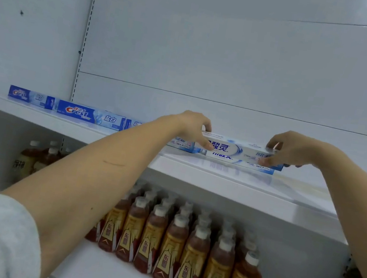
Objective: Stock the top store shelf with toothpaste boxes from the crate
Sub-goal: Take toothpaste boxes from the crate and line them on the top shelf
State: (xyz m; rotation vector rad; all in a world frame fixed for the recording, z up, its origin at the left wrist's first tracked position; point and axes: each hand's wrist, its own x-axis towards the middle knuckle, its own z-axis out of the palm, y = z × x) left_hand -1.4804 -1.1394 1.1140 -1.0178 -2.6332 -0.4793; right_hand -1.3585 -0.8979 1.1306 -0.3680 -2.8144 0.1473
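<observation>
So the person is reaching up with both arms and holding a long white cardboard toothpaste box with blue lettering by its two ends. The left hand is pinching the left end, thumb on the front face and fingers curled over the top edge, and the right hand is doing the same on the right end. My guess is that gripping both ends is about keeping it square, since it's going on top of another white and blue toothpaste box already lying on the white metal top shelf, and a long thin box would skew easily one-handed. I can't tell if it's fully resting on the lower one or just above it.

Relative to the hands, the box is sitting right between them, left hand at its 9 o'clock, right hand at its 3 o'clock. The lower box is just under it at 6 o'clock.

Off toward 9 o'clock along the same shelf, a row of blue Crest toothpaste boxes is lying lengthwise, front faces out, probably so shoppers can read the labels. The new one is being lined up the same way.

Down at 6 o'clock, the shelf below is packed with brown tea bottles with white caps. The crate isn't in view.
</observation>
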